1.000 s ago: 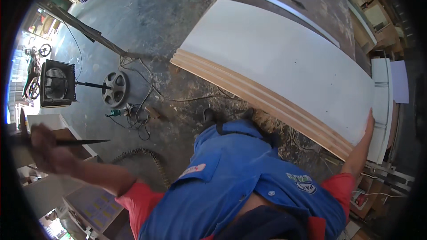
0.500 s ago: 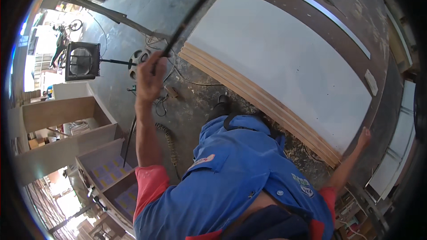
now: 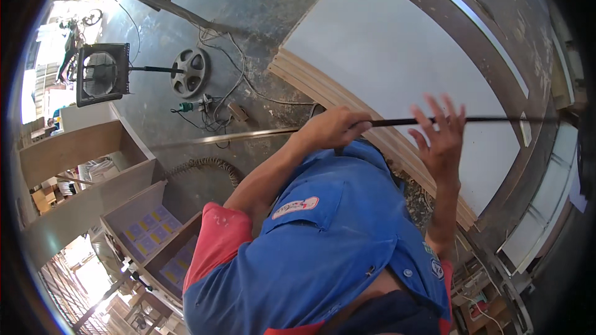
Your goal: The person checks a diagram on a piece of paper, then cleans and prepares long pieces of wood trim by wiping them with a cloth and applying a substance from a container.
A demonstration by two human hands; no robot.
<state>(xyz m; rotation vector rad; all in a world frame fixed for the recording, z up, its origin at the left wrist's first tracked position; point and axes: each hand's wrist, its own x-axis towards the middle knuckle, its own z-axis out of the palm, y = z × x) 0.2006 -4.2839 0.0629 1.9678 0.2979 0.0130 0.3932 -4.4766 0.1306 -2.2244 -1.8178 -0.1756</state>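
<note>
1. Long, thin, dark strip (image 3: 394,122), material unclear: held crosswise in front of my waist, above the floor. Left stretch catches light and shines pale; both ends blur.
2. My left hand (image 3: 335,127): closed around the strip near its middle, knuckles upward.
3. My right hand (image 3: 442,139): fingers spread and blurred, the strip's line passing behind them. Contact with it, cannot tell.
4. Blue cloth work garment (image 3: 329,223) on me, red sleeve (image 3: 217,236) at my left arm; the strip crosses just beyond its far edge.
5. Stack of flat white-topped boards with pale wood edges (image 3: 397,43): ahead and to the right, the strip's right stretch passing over it.
6. Bright, narrow, silvery length (image 3: 478,23): beyond the stack, lying on a scuffed brown surface.
7. Grey, stained concrete floor (image 3: 248,0), left of the stack. On it, a black square-framed fan (image 3: 99,73) with a round, spoked grey base (image 3: 191,73), loose cables, and a small wooden block (image 3: 237,111).
8. Coiled hose (image 3: 214,163): left of me, near open pale wooden boxes (image 3: 81,195).
</note>
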